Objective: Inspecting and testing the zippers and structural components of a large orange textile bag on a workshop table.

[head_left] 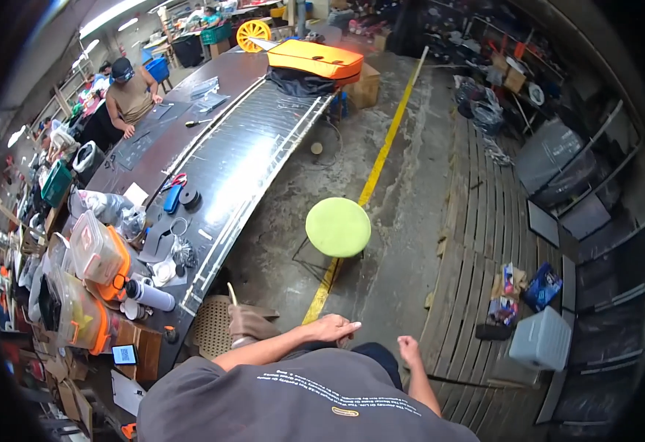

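My left hand [333, 328] is held in front of my body, its fingers curled under and its thumb pointing right; nothing shows in it. To the right, my right hand [409, 349] is closed in a loose fist with no object visible. Neither hand touches anything I can see. Ahead of them stands a stool with a round lime-green seat [338, 227] on thin dark legs. A brown woven plastic seat [210, 324] is left of my left hand, with a brown cloth [251, 324] at its side.
A long worktable [243, 158] on the left bears a white bottle [150, 296], plastic bins [95, 249], a phone [124, 355] and an orange bag [315, 59]. A person [131, 96] works across it. Yellow floor line [387, 158], wooden pallets [451, 295] and a grey tub [540, 339] lie rightward.
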Demonstrator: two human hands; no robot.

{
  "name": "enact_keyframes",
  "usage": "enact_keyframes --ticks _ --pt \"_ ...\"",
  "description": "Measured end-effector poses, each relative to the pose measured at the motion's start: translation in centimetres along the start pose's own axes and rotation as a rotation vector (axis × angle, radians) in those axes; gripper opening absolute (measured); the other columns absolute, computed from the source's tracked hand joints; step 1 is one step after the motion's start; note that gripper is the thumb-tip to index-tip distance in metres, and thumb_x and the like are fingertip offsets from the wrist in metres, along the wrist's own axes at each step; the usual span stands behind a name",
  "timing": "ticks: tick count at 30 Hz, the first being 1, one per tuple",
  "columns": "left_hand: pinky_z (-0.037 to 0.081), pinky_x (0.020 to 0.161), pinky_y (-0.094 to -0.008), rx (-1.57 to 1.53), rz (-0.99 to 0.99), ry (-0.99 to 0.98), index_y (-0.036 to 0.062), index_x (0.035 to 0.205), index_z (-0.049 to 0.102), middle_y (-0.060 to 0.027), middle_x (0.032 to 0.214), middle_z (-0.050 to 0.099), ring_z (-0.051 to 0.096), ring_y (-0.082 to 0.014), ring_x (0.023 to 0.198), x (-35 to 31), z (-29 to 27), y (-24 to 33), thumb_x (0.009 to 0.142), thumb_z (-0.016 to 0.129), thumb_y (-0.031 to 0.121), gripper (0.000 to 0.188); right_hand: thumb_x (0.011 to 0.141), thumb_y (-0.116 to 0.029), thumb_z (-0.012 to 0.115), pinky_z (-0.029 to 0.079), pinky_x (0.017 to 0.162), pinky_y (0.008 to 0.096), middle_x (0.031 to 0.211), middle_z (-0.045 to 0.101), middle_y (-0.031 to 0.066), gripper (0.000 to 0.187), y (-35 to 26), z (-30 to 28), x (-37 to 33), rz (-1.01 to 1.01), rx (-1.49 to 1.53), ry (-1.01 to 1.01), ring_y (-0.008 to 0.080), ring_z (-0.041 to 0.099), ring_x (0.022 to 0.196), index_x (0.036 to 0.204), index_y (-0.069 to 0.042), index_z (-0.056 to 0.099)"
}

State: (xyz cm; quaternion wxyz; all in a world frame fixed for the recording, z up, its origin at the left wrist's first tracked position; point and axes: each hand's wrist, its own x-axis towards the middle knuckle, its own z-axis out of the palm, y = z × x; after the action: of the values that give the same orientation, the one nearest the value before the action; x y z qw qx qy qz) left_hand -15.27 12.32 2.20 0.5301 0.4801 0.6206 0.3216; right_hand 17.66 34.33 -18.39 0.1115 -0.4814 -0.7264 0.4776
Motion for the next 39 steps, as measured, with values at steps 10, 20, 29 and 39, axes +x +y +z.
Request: enact_keyframes --ticks 10,20,29,39 --pt "0.058 0.086 -0.0583 0.506 -0.320 0.095 0.0140 0.129 0.068 -0.0236 0.102 0.077 0.075 -0.0457 0.096 8.7 -8.4 -9.9 0.106 0.058 0.048 0.042 0.108 -0.059 0.052 0.057 0.087 0.0532 0.093 0.077 0.0191 0.059 -24.0 1.0 19.9 -0.428 -0.597 -0.777 0.0433 0.074 0.096 0.088 -0.009 0.077" --pt "0.056 0.100 -0.0359 -0.522 -0.343 0.568 -0.0055 0.148 0.059 -0.0160 0.129 0.075 0.070 -0.0208 0.115 14.1 -22.8 -1.3 0.110 0.065 0.021 0.047 0.111 -0.059 0.053 0.056 0.089 0.0422 0.099 0.081 0.0159 0.064 -38.9 2.7 43.6 -0.198 -0.487 -1.381 0.0172 0.072 0.093 0.108 0.000 0.077" --pt "0.055 0.102 -0.0382 -0.468 -0.077 0.384 0.0006 0.153 0.056 -0.0148 0.134 0.075 0.072 -0.0230 0.118 15.1 -36.1 -7.6 0.110 0.063 0.027 0.050 0.102 -0.024 0.066 0.056 0.090 0.0372 0.105 0.082 0.0063 0.031 -48.8 11.3 47.5 -0.111 -0.511 -1.276 0.0131 0.071 0.098 0.116 0.000 0.079" --pt "0.054 0.098 -0.0555 0.326 -0.278 0.887 0.0104 0.135 0.067 -0.0229 0.121 0.071 0.066 -0.0440 0.121 27.4 -68.1 -17.9 0.093 0.070 0.020 0.043 0.105 -0.042 0.067 0.053 0.071 0.0389 0.085 0.078 0.0064 0.042 -54.5 24.1 56.1 -0.162 -0.709 -1.336 0.0134 0.068 0.078 0.094 -0.002 0.078"
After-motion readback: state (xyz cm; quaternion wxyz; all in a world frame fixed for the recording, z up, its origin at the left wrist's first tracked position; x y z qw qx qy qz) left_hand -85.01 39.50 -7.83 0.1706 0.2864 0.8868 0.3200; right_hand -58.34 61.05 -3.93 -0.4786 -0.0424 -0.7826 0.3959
